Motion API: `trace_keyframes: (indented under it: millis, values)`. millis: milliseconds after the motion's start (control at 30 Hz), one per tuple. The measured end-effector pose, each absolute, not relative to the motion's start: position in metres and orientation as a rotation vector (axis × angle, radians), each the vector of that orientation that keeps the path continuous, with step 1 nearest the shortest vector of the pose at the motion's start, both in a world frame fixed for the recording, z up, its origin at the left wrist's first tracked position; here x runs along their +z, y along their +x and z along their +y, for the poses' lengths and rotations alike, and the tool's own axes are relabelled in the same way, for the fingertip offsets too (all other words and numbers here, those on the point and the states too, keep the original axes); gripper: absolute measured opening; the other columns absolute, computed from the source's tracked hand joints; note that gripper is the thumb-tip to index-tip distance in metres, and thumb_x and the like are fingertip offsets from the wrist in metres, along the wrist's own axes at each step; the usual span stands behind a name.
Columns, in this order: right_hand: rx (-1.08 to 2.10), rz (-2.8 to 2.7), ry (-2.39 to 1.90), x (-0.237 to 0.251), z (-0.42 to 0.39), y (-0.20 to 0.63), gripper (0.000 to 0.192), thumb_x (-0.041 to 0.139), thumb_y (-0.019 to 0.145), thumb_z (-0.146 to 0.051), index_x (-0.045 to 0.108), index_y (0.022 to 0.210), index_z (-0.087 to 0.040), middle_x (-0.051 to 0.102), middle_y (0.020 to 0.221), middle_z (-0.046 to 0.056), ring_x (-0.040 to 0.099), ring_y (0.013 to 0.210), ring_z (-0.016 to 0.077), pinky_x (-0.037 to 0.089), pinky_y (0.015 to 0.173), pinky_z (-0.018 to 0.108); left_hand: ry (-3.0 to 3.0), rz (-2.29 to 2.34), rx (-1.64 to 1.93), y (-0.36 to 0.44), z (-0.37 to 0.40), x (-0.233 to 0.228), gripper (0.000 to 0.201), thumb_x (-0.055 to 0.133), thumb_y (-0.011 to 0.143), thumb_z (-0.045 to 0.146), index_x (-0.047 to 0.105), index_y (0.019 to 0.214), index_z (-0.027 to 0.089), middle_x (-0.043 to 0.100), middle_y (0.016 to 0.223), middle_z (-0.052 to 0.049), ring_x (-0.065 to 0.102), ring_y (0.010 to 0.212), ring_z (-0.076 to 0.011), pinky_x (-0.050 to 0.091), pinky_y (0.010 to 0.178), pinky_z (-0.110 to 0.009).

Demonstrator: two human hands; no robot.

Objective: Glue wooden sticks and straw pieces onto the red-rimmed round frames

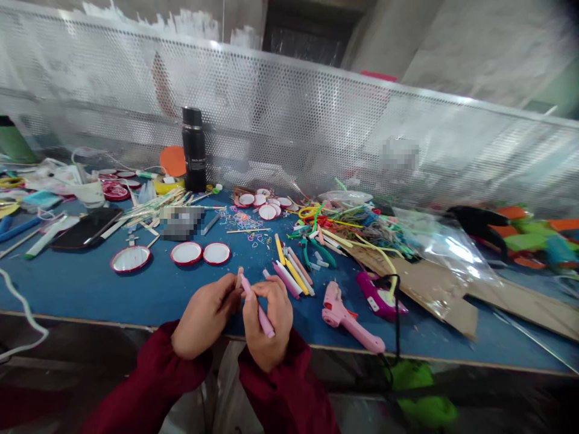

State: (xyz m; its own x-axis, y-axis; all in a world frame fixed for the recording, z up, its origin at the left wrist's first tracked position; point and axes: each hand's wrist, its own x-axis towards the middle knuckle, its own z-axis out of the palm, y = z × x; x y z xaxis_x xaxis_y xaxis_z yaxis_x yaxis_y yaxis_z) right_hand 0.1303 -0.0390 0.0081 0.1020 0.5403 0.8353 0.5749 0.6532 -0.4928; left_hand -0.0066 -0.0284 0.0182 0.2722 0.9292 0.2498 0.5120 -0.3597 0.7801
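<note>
The pink stick (257, 306) sits between both hands, at the near edge of the blue desk (81, 286), right in front of the person. It is long, thin and smooth, like a crayon or a wax stick. It leans, with its top end up and to the left and its bottom end down and to the right. The left hand (205, 322) is curled at the top end, and its fingers pinch there beside a small pale bit, maybe a short wooden stick; the view is too fuzzy to be sure. The right hand (266, 322) is closed around the middle of the stick, so it has the firmer hold. Going left to right on the desk: a flat black phone (85, 228), three round white lids with red rims (186, 253), a tall black bottle (194, 149) at the back, a row of pink and yellow sticks (292, 274) just past the hands, green pliers (316, 250), and two pink glue guns (350, 316) with hard, shiny plastic bodies. Brown cardboard (434, 289) lies flat further right.
</note>
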Motion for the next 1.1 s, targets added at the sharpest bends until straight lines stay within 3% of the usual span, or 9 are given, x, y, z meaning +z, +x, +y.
trace_keyframes:
  millis: [567, 1100]
  values:
    - [-0.013, -1.518, -0.955, 0.007, -0.0384, 0.1298, 0.009, 0.051, 0.09, -0.015, 0.056, 0.083, -0.02, 0.063, 0.074, 0.0, 0.06, 0.075, 0.0147, 0.047, 0.097, 0.043, 1.98, 1.296, 0.959, -0.0071, -0.026, 0.0127, 0.025, 0.038, 0.1, 0.039, 0.049, 0.086, 0.022, 0.056, 0.073, 0.002, 0.047, 0.065, -0.0145, 0.034, 0.061, -0.024]
    - [-0.005, -1.508, -0.942, 0.0065, -0.0401, 0.13, 0.009, 0.051, 0.091, -0.014, 0.056, 0.086, -0.02, 0.062, 0.075, -0.001, 0.059, 0.074, 0.0133, 0.046, 0.099, 0.04, 1.966, 1.297, 0.96, -0.0049, -0.0283, 0.0161, 0.029, 0.037, 0.1, 0.04, 0.054, 0.088, 0.02, 0.059, 0.075, 0.002, 0.05, 0.066, -0.0142, 0.037, 0.063, -0.024]
